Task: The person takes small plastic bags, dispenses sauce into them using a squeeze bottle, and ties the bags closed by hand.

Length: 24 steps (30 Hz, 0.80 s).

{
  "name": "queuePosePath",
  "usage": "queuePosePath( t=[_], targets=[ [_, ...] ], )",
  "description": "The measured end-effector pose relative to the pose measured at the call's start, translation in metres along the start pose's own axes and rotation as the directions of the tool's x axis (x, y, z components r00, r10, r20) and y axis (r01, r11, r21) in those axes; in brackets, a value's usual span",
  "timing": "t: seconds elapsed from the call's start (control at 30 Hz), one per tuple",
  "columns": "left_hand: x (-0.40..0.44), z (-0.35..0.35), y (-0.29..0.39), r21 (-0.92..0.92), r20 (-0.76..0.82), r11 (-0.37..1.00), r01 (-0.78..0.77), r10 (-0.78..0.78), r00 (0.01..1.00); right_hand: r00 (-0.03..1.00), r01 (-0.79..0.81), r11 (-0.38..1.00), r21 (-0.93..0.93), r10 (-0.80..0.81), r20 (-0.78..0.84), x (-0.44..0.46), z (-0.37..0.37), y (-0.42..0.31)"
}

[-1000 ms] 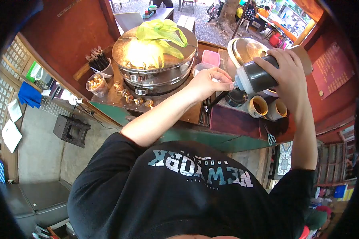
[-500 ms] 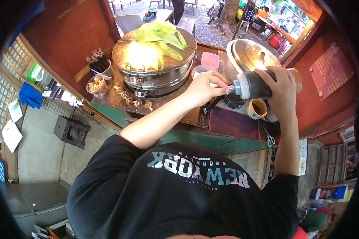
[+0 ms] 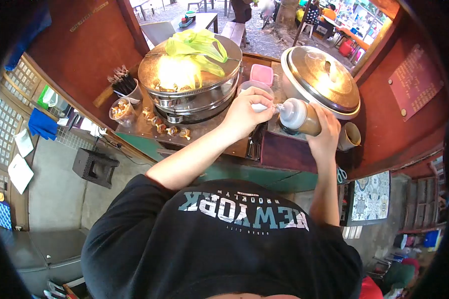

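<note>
My right hand (image 3: 323, 130) is wrapped around a squeeze bottle (image 3: 304, 119) with brown sauce in it. The bottle lies tilted, its nozzle toward my left hand. My left hand (image 3: 249, 113) is closed in a pinch by the nozzle tip, and a small white bit (image 3: 258, 107) shows at the fingers. Whether that bit is held or lies behind is unclear. Just behind the left hand is a clear tub (image 3: 252, 85), partly hidden, with a pink container (image 3: 262, 74) beyond it. A cup (image 3: 349, 135) with brown residue stands right of my right hand.
A large steel steamer (image 3: 194, 102) carries a yellow-green plastic bag (image 3: 197, 47). Wrapped balls (image 3: 161, 128) lie before it, beside a cup of more (image 3: 120, 110). A lidded pot (image 3: 329, 82) stands at back right. Scissors (image 3: 341, 174) hang at the counter's front edge.
My right hand and the bottle in it have moved left and down, and the bottle's visible contents look lighter. The left hand has shifted slightly left. More of the lidded pot shows.
</note>
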<state>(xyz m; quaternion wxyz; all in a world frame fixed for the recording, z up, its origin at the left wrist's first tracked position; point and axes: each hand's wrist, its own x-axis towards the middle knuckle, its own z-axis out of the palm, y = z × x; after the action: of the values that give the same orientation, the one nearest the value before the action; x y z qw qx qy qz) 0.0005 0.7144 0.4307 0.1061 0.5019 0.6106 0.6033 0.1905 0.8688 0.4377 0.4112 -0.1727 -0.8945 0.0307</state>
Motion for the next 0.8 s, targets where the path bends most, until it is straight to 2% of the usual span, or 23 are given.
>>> queuePosePath(
  t=[0.13,0.2,0.23,0.27,0.33,0.4,0.43,0.47,0.53,0.57,0.67,0.73,0.8],
  targets=[
    [-0.001,-0.001,-0.004,-0.003,-0.024,1.000,0.028,-0.028,0.999,0.982,-0.186,0.937,0.295,0.188,0.023,-0.026,0.032,0.010],
    [-0.006,-0.001,-0.009,-0.028,-0.058,0.999,0.044,-0.046,0.997,0.934,-0.345,0.828,0.442,0.350,0.073,-0.039,0.050,0.014],
    [-0.005,0.000,-0.013,-0.043,-0.079,0.999,0.031,-0.034,0.996,0.896,-0.417,0.727,0.545,0.431,0.111,-0.048,0.063,0.020],
    [-0.006,-0.002,-0.025,-0.162,-0.059,0.987,0.000,-0.010,0.998,0.854,-0.471,0.608,0.639,0.496,0.157,-0.057,0.077,0.025],
    [-0.012,-0.006,-0.031,-0.163,-0.055,0.984,0.068,-0.078,0.995,0.825,-0.482,0.533,0.695,0.544,0.155,-0.074,0.096,0.030],
    [-0.018,-0.007,-0.038,-0.265,-0.068,0.959,0.103,-0.125,0.990,0.800,-0.499,0.505,0.704,0.580,0.151,-0.086,0.110,0.031],
    [-0.022,-0.006,-0.042,-0.317,-0.069,0.940,0.125,-0.154,0.986,0.783,-0.504,0.456,0.734,0.600,0.165,-0.091,0.119,0.032],
    [-0.025,-0.006,-0.047,-0.327,-0.075,0.934,0.146,-0.179,0.981,0.750,-0.503,0.344,0.793,0.630,0.202,-0.099,0.126,0.034],
    [-0.029,-0.007,-0.055,-0.351,-0.088,0.918,0.183,-0.227,0.970,0.771,-0.498,0.466,0.731,0.624,0.127,-0.109,0.135,0.039],
    [-0.031,-0.008,-0.058,-0.364,-0.085,0.904,0.223,-0.270,0.959,0.761,-0.505,0.426,0.751,0.630,0.154,-0.114,0.137,0.041],
    [-0.036,-0.011,-0.054,-0.491,-0.065,0.845,0.213,-0.279,0.958,0.761,-0.507,0.436,0.743,0.632,0.148,-0.113,0.132,0.034],
    [-0.038,-0.011,-0.054,-0.488,-0.085,0.846,0.214,-0.291,0.953,0.763,-0.505,0.419,0.754,0.625,0.164,-0.113,0.130,0.036],
    [-0.042,-0.011,-0.062,-0.479,-0.108,0.855,0.196,-0.279,0.954,0.790,-0.480,0.619,0.621,0.613,0.000,-0.117,0.128,0.033]
  ],
)
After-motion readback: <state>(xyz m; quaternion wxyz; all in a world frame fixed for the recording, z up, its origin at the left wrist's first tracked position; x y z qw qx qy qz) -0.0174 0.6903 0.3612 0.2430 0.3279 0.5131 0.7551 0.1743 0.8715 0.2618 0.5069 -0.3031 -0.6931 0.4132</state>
